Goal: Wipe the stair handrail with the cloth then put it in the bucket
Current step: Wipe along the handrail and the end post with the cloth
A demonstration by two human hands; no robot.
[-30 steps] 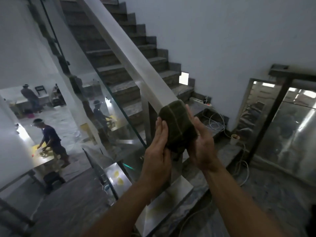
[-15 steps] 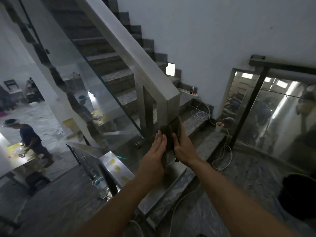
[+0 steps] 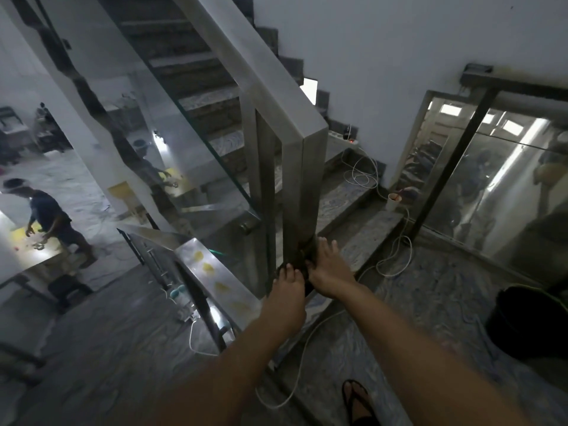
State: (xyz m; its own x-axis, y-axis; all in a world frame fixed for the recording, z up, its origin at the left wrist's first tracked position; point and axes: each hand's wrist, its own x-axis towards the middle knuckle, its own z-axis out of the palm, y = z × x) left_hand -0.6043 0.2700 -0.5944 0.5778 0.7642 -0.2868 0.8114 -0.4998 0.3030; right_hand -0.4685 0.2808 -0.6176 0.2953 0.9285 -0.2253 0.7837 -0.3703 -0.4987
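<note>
The steel handrail (image 3: 246, 66) slopes down from the top and bends into a vertical end post (image 3: 302, 192). A dark green cloth (image 3: 302, 255) is wrapped round the low part of that post. My left hand (image 3: 287, 295) presses the cloth from the left and my right hand (image 3: 330, 270) grips it from the right, so most of the cloth is hidden. The black bucket (image 3: 528, 322) stands on the floor at the right edge, well apart from both hands.
A glass balustrade panel (image 3: 172, 155) runs left of the post. White cables (image 3: 396, 256) trail over the lower steps and floor, near a small white cup (image 3: 392, 200). Framed glass panels (image 3: 491, 179) lean on the right wall. My sandalled foot (image 3: 358, 398) is below. A person (image 3: 50, 219) works downstairs.
Both hands slid the cloth from the handrail's lower end down the vertical post to near its base. The view tilted down, bringing the bucket into sight.
</note>
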